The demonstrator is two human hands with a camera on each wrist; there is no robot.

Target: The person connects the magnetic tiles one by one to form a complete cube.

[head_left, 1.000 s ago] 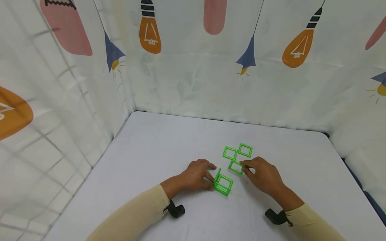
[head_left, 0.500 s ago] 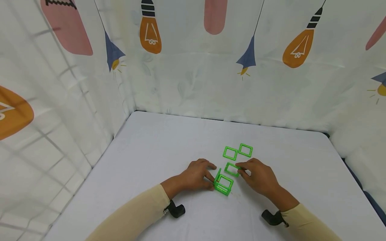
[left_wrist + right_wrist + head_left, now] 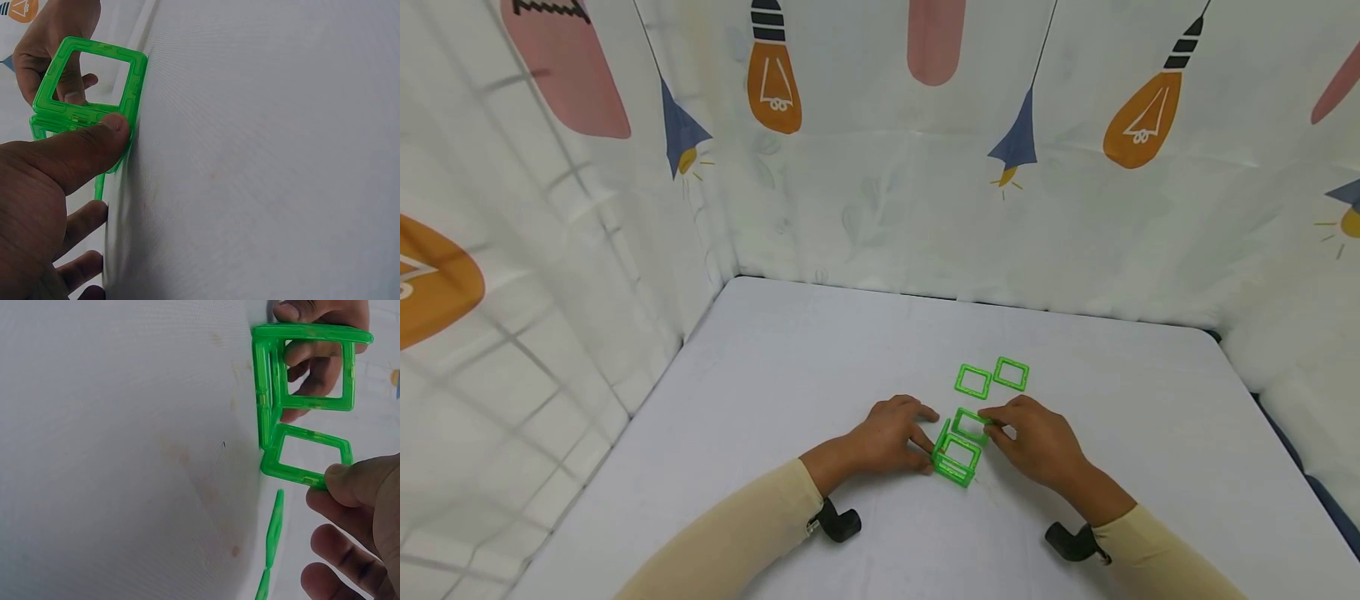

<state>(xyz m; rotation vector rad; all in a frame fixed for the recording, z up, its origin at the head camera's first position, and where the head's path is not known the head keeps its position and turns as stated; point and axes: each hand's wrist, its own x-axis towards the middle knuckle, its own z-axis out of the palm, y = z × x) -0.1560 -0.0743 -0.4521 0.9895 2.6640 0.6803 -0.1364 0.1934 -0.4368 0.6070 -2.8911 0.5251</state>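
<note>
In the head view my left hand point(image 3: 891, 437) steadies a small joined group of green square magnetic tiles point(image 3: 134, 81), hollow in the middle, with some standing upright. The left wrist view shows its thumb point(image 3: 106, 140) pressed against a tile near the lower edge; part of its grip is hidden behind the tiles. Between thumb and index finger, my right hand point(image 3: 1037, 442) pinches another green square tile point(image 3: 290, 474) by one side. That tile is tilted, with its far corner right at the group's lower corner in the right wrist view.
Two loose green tiles, a left one point(image 3: 976, 369) and a right one point(image 3: 1014, 362), lie flat behind the group. The white table point(image 3: 820, 350) meets a patterned curtain point(image 3: 880, 208) at the back. Black wrist cameras hang below both wrists, at left point(image 3: 838, 523) and right point(image 3: 1070, 542).
My right hand has moved left and slightly down with its tile, bringing it up against the joined group. The left hand, the group and the two loose tiles keep their places.
</note>
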